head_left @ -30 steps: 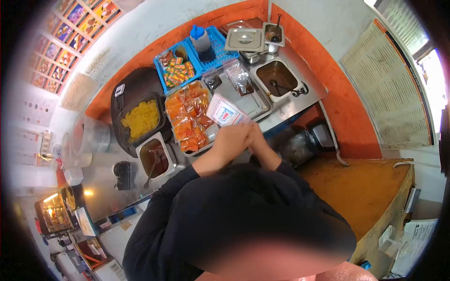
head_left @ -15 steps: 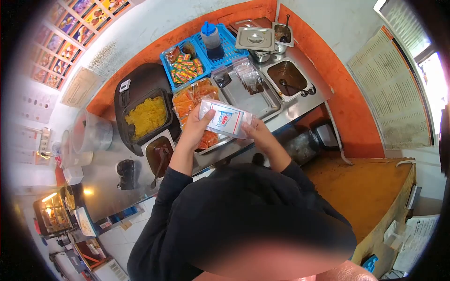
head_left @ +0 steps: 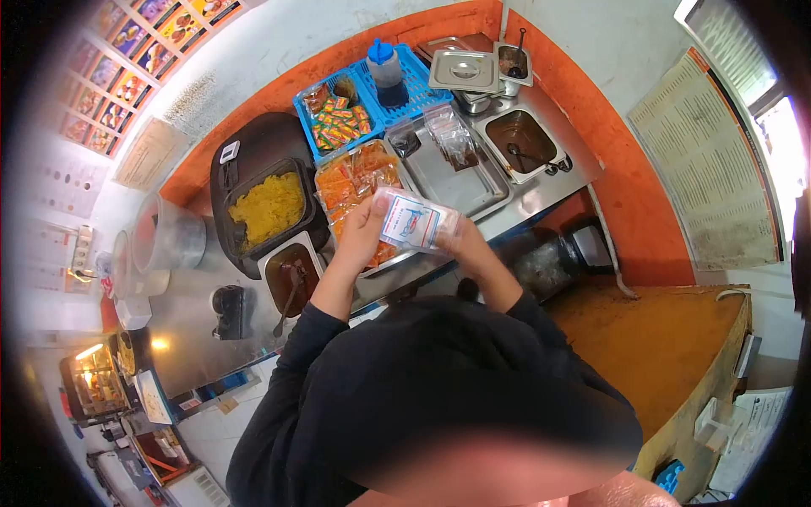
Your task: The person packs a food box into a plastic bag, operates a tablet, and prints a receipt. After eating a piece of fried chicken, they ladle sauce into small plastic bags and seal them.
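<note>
A clear and white plastic packet (head_left: 414, 221) with blue and red print is held up between both hands, over the front edge of the counter. My left hand (head_left: 361, 232) grips its left end. On the right end my right hand (head_left: 469, 241) is closed, its fingertips partly hidden behind the plastic. Beneath the packet lies a tray of small bags with orange contents (head_left: 346, 182), partly covered by my left hand. To its right sits a metal tray (head_left: 481, 198) with several flat clear packets (head_left: 448, 131) at its back.
Left of my hands are a tub of yellow food (head_left: 269, 207) and a metal pan of brown sauce (head_left: 287, 266) with a ladle. Blue baskets (head_left: 414, 84) hold a bottle (head_left: 387, 80) and colourful sachets (head_left: 342, 125). Another sauce pan (head_left: 519, 144) stands at right.
The packet has tilted, its right end now lower, and its printed face has turned. My right hand has shifted slightly down and curled further behind its end. The whole view has shifted a little.
</note>
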`<state>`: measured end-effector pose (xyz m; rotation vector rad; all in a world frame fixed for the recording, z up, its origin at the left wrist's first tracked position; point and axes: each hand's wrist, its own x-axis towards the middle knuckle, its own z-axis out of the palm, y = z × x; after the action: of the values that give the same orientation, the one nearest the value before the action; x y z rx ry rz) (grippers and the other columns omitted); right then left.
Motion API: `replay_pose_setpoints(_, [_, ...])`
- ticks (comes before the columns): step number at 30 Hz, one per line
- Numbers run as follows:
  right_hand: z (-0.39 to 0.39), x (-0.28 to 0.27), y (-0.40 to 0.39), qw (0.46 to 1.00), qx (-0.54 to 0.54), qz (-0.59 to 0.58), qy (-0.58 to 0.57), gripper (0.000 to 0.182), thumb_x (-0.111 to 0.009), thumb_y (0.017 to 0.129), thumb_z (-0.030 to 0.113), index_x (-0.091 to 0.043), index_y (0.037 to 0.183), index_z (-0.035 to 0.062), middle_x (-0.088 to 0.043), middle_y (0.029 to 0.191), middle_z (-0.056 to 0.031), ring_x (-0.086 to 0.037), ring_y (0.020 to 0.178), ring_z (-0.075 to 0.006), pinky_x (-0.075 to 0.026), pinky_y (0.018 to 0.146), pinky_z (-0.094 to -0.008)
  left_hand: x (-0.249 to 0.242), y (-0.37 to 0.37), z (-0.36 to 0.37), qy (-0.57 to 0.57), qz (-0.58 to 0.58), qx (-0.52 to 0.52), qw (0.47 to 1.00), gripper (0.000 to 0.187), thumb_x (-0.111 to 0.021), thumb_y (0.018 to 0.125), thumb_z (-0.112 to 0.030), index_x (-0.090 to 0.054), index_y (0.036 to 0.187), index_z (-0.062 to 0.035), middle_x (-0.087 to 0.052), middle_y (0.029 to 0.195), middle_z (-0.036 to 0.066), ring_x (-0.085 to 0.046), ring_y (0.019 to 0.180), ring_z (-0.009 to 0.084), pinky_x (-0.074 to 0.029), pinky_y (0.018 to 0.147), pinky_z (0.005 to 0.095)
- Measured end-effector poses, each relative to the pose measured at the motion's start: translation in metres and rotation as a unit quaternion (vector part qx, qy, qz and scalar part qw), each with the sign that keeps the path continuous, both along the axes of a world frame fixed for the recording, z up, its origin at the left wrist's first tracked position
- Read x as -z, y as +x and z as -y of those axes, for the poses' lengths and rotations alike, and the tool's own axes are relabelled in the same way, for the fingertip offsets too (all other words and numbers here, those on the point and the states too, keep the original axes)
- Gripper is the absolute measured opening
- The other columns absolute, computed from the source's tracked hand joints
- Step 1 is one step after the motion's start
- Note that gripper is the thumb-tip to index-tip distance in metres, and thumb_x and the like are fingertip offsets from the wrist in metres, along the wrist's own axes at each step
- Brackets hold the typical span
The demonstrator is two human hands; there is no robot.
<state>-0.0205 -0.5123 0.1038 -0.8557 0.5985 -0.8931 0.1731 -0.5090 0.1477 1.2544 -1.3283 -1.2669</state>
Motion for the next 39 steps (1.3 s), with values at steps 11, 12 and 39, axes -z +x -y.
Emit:
replay_pose_setpoints(11, [-0.010,0.009,0.012,0.998,-0.041,0.036,-0.015,0.061,-0.072,0.069,0.030,-0.049,0.115,-0.0012,-0.058,0.106,-0.0048,-0.055,0.097,-0.0128,-0.043,0.085,-0.0266,0.035,-0.014,-0.033,-0.034,-0.007,-0.071,0.997,0.044,-0.038,0.094,-0.033,-0.050,0.117,0.0022,-0.057,0.105,0.007,-0.053,0.093,0.0097,-0.042,0.081,0.0234])
replay_pose_setpoints(12, [-0.010,0.011,0.011,0.998,-0.034,0.050,0.004,0.060,-0.072,0.069,0.031,-0.050,0.114,-0.0009,-0.059,0.105,-0.0046,-0.055,0.096,-0.0122,-0.043,0.085,-0.0263,0.036,-0.015,-0.036,-0.033,-0.021,-0.088,0.995,0.043,-0.037,0.095,-0.032,-0.050,0.117,0.0027,-0.057,0.107,0.007,-0.052,0.094,0.0101,-0.042,0.081,0.0235])
replay_pose_setpoints(39, [-0.025,0.036,-0.053,0.980,-0.025,-0.146,0.135,0.036,-0.066,0.076,0.008,-0.054,0.109,0.0003,-0.059,0.102,-0.0052,-0.054,0.095,-0.0131,-0.043,0.085,-0.0288,0.075,0.042,-0.144,0.082,-0.059,-0.402,0.910,0.040,-0.033,0.095,-0.032,-0.057,0.097,0.0006,-0.059,0.072,0.003,-0.052,0.055,0.0071,-0.042,0.046,0.0205])
